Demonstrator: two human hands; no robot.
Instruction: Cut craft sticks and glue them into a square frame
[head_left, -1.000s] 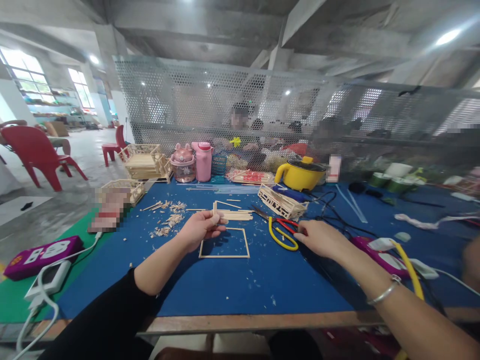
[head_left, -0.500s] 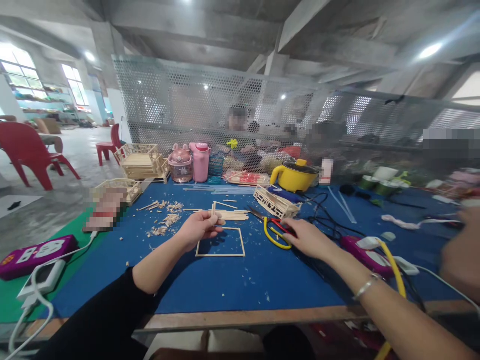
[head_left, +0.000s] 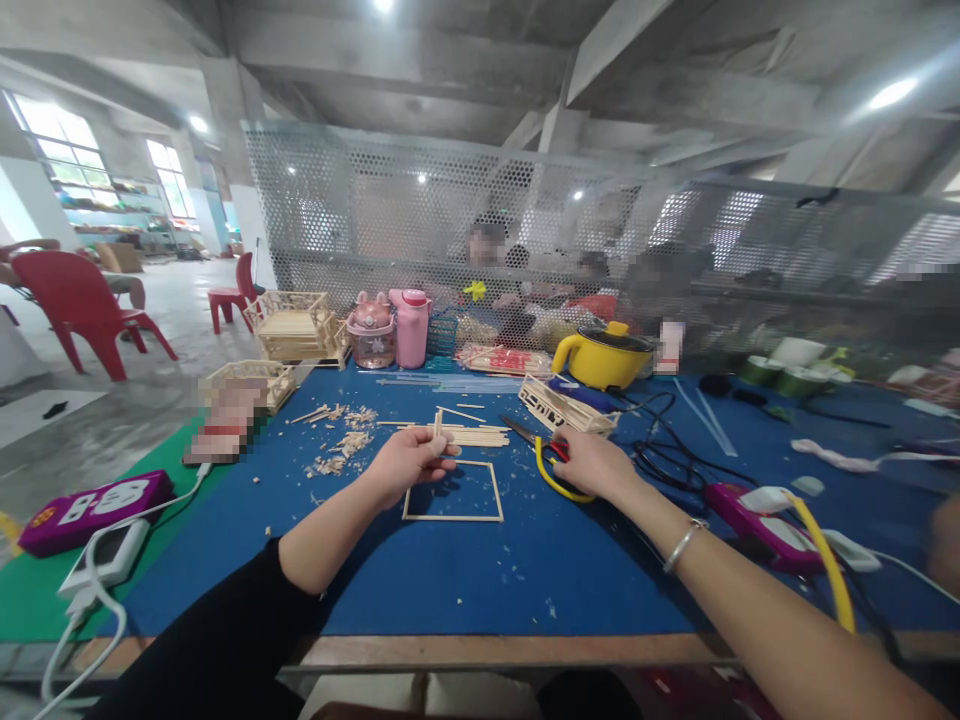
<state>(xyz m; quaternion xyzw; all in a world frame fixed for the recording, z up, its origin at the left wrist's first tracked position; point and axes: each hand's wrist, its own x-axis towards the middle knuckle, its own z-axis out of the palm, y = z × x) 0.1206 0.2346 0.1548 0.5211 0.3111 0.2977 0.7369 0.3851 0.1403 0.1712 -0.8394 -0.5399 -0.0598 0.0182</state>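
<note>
My left hand is pinched shut on a thin wooden stick held upright above the blue table. Just under it lies a square frame of wooden sticks, flat on the table. My right hand rests over the red and yellow handles of the scissors, fingers curled on them. A small pile of loose sticks lies just behind the frame.
Wood shavings litter the left. A stick-built crate, a yellow pot, pink bottles and stick baskets stand at the back. Cables, a purple power strip and another flank me. People sit behind the mesh screen.
My right hand has slid left across the table onto the scissors' handles. My left hand has kept the stick over the frame.
</note>
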